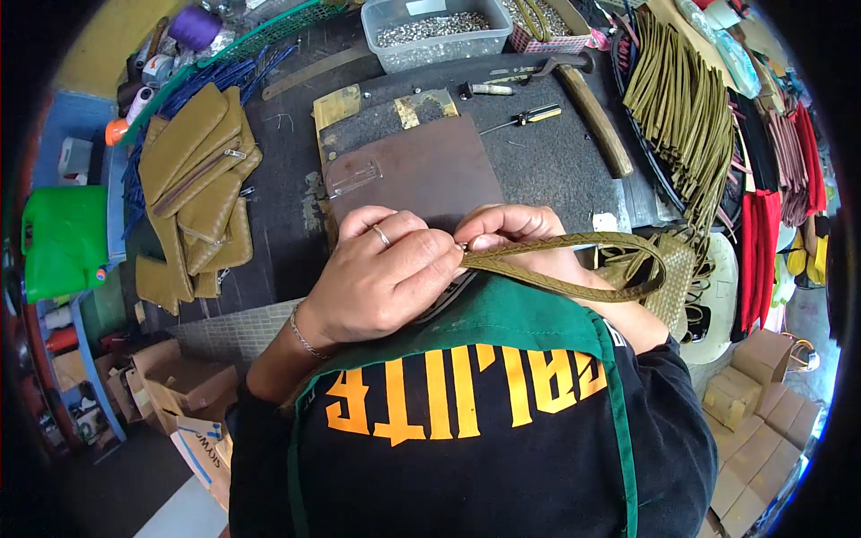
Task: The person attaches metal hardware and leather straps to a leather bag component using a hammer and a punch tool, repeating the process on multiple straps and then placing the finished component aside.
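Note:
An olive strap with a woven pattern loops out to the right from between my hands, above the near edge of the work table. My left hand, with a ring and a bracelet, is closed around the strap's ends. Thumb and forefinger of my right hand pinch at the same spot, where a small bit of metal shows between the fingertips. The loop passes over my right wrist. Just beyond my hands lies a brown leather sheet with a small clear piece on it.
Olive pouches are heaped at left. Across the back stand a plastic tub of metal fittings, a hammer and a screwdriver. Many olive straps hang at right. Cardboard boxes sit lower right.

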### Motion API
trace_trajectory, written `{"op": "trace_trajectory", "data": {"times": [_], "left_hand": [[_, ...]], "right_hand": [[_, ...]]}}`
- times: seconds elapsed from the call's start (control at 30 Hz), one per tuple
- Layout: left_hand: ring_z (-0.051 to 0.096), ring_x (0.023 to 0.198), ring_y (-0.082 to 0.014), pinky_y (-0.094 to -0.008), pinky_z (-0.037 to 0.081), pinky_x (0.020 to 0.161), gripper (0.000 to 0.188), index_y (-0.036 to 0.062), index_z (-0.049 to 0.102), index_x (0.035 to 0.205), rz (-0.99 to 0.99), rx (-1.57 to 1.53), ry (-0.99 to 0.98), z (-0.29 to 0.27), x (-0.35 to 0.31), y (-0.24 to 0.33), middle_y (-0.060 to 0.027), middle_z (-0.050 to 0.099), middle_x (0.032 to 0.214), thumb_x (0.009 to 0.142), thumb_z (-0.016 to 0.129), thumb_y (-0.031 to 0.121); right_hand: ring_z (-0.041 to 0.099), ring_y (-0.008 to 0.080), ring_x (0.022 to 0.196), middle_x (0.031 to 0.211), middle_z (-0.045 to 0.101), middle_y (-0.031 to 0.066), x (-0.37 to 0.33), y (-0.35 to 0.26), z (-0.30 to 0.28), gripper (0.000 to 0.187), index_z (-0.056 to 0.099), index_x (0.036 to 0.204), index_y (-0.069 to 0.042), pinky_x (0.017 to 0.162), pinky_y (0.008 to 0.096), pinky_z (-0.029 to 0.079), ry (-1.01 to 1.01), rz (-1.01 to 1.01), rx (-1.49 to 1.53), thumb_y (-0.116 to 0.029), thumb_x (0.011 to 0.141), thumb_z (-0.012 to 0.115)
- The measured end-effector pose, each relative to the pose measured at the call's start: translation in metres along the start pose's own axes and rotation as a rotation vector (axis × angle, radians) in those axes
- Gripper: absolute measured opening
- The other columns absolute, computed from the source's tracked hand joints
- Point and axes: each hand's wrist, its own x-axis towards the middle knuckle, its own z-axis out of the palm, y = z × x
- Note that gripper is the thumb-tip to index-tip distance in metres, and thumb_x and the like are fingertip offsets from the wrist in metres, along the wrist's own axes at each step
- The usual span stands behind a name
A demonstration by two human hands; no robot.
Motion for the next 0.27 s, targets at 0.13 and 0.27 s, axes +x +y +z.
{"op": "trace_trajectory", "data": {"times": [0.13,0.27], "left_hand": [[0.052,0.077,-0.0127,-0.0306,0.034,0.075,0.012,0.0062,0.059,0.08,0.009,0.005,-0.059,-0.005,0.0012,-0.0023,0.0013,0.054,0.082,0.07,0.059,0.013],[0.052,0.08,-0.0134,-0.0318,0.034,0.079,0.013,0.0061,0.059,0.082,0.022,0.021,-0.083,-0.0079,0.0025,-0.0012,0.0011,0.054,0.082,0.071,0.058,0.013]], "right_hand": [[0.056,0.0072,0.08,0.084,0.06,0.0063,0.0016,-0.005,0.0006,0.009,0.06,0.085,0.002,0.069,0.0193,0.048,-0.005,-0.07,-0.116,-0.004,0.079,0.057],[0.055,0.0086,0.081,0.088,0.058,0.0056,0.0058,0.002,-0.0043,0.008,0.06,0.084,-0.003,0.068,0.0185,0.046,-0.074,-0.165,-0.131,-0.006,0.082,0.053]]}}
